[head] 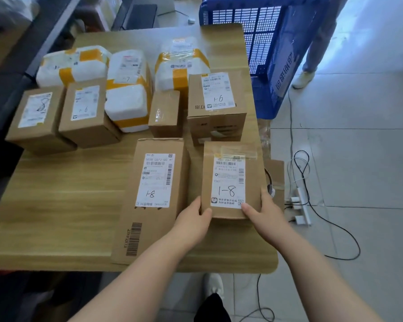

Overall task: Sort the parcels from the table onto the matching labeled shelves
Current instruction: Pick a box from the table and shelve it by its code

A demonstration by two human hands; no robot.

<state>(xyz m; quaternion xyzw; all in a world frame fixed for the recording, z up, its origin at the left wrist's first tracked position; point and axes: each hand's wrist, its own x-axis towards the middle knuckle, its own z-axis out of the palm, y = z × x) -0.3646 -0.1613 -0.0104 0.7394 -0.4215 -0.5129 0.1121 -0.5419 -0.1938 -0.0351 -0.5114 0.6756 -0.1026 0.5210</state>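
Your left hand [192, 218] and right hand [265, 211] both grip the 1-8 parcel [229, 159], a small brown carton, at its near end. The left thumb sits on the near-left corner, and the right thumb lies on the lower edge of the label with the fingers wrapped round the right side. The parcel is over the near right part of the table [56, 205], label face up. Its long axis runs straight away from you, and the handwritten "1-8" reads upright from your side. Cannot tell whether it rests on the tabletop or is lifted. Just beside it on the left lies a longer flat carton [149, 228], also marked 1-8 and parallel to it. Beyond it stands a 1-9 carton [215, 122].
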